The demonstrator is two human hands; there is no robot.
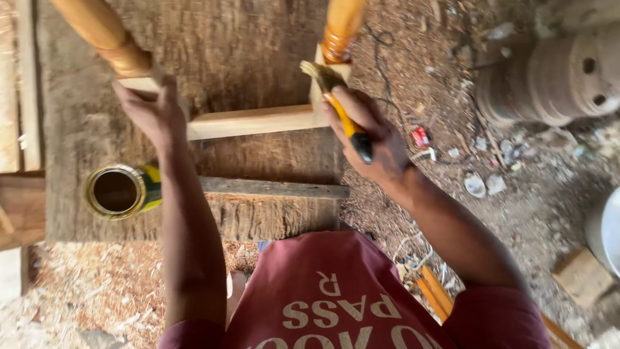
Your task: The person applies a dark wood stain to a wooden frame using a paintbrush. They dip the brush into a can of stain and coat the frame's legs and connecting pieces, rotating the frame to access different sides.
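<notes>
On the worn plank surface, the open round yellow metal tin stands at the left, close to the forearm above it; a careless sweep of that arm could, I judge, tip it and spill what it holds. The left hand presses flat, fingers spread, on the pale square end of the unfinished wooden frame, which lies across the surface; if that pressure slackens the frame may shift under the strokes. The right hand is clenched round a yellow-and-black-handled paintbrush, its bristles at the right joint, where too much finish could run. Counted: one tin, one brush, one crossbar, two glossy orange turned legs.
</notes>
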